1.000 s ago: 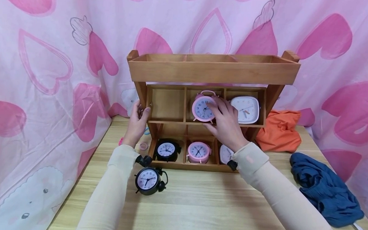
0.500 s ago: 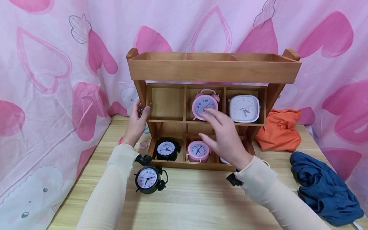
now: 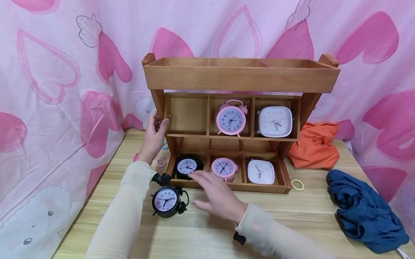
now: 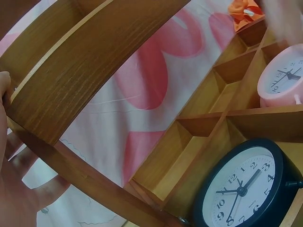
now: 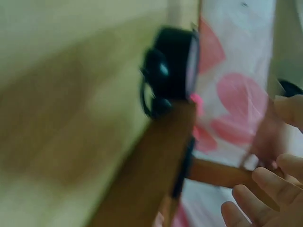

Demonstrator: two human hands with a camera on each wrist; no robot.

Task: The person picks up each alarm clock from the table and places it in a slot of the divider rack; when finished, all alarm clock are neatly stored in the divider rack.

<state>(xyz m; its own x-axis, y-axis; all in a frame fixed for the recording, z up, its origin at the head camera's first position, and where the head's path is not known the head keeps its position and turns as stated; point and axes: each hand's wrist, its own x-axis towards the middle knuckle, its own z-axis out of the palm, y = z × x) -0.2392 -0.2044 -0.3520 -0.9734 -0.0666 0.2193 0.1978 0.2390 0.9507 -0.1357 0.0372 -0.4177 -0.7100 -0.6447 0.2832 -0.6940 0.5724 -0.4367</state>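
My left hand (image 3: pixel 153 139) grips the left side of a wooden tiered shelf (image 3: pixel 240 81), with fingers behind its side post in the left wrist view. My right hand (image 3: pixel 219 194) is over the table, fingers extended and holding nothing. Left of its fingertips, a black twin-bell alarm clock (image 3: pixel 165 201) lies face up on the table. In the middle tier are a pink alarm clock (image 3: pixel 231 120) and a white square clock (image 3: pixel 275 121); the left compartment is bare. The bottom tier has a black clock (image 3: pixel 187 167), a pink clock (image 3: pixel 224 169) and a white clock (image 3: pixel 261 171).
An orange cloth (image 3: pixel 315 145) and a dark blue cloth (image 3: pixel 366 211) lie on the right of the wooden table (image 3: pixel 203 240). A yellow ring (image 3: pixel 297 185) is by the shelf's right corner, a pink ring (image 3: pixel 161 163) by its left. A heart-patterned curtain (image 3: pixel 129 20) hangs behind.
My right hand has let go of the pink clock in the middle tier and moved down and left toward the black clock on the table. The left hand stays on the shelf.
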